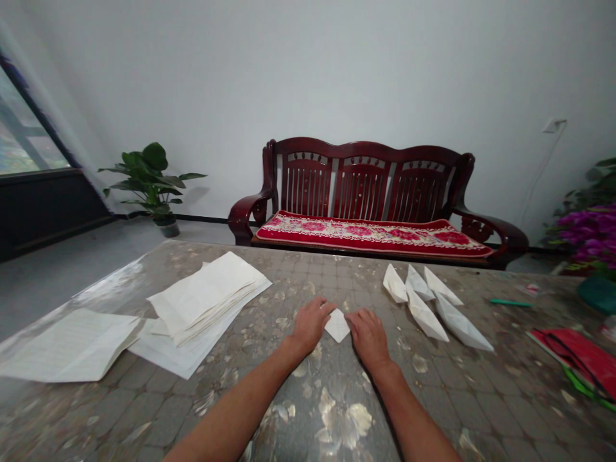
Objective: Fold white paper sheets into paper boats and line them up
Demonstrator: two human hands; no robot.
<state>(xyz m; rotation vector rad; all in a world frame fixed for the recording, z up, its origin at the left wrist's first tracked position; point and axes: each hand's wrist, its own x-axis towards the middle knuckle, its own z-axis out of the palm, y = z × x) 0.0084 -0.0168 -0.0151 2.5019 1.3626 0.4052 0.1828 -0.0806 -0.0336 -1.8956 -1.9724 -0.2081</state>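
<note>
A small white folded paper (pixel 337 326), roughly diamond-shaped, lies on the patterned table in front of me. My left hand (pixel 312 323) has its fingers bent and closed at the paper's left edge. On the opposite side, my right hand (pixel 369 333) is curled, its thumb and fingertips closed at the right corner. The fingertips cover small parts of both edges. Several folded paper boats (pixel 427 319) sit in a group to the right of my right hand.
Stacked white paper sheets (pixel 206 295) and a loose written sheet (pixel 70 346) lie on the left. A green pen (pixel 510 302), a red pouch (pixel 580 356) and a teal pot (pixel 598 294) are on the right. Behind the table (pixel 168 410) stands a wooden bench (pixel 363 183).
</note>
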